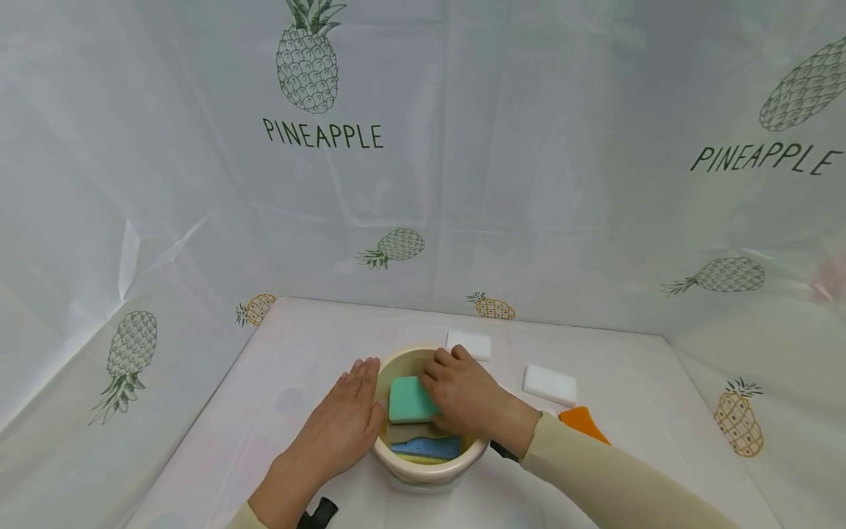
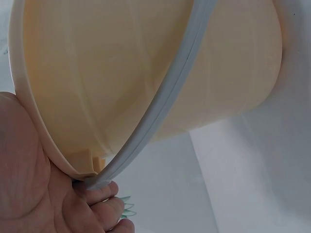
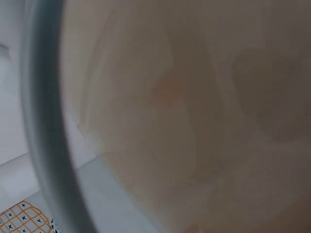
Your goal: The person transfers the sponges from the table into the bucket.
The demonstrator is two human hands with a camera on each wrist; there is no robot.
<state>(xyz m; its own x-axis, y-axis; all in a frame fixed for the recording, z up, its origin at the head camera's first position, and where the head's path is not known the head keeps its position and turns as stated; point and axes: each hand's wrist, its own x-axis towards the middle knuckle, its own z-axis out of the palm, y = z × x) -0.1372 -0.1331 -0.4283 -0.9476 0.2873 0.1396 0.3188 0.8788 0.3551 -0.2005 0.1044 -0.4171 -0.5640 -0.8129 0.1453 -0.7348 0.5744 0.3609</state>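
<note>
A cream bucket (image 1: 431, 474) stands on the white-covered table, with a green sponge (image 1: 410, 400), a brownish piece (image 1: 415, 432) and a blue-and-yellow sponge (image 1: 429, 447) inside. My right hand (image 1: 463, 389) reaches over the right rim, fingers curled at the green sponge's right edge; its fingertips are hidden. Straight-fingered, my left hand (image 1: 346, 419) rests against the bucket's left rim. The left wrist view shows its palm at the rim and its fingers near the grey handle (image 2: 160, 107). Close up and blurred, the bucket wall (image 3: 146, 97) fills most of the right wrist view.
Two white sponges, one behind the bucket (image 1: 471, 344) and one to its right (image 1: 550, 385), lie on the table. An orange piece (image 1: 583, 424) lies partly under my right sleeve. A black object (image 1: 320, 513) shows beside my left wrist. Pineapple-printed sheeting (image 1: 529, 184) surrounds the table.
</note>
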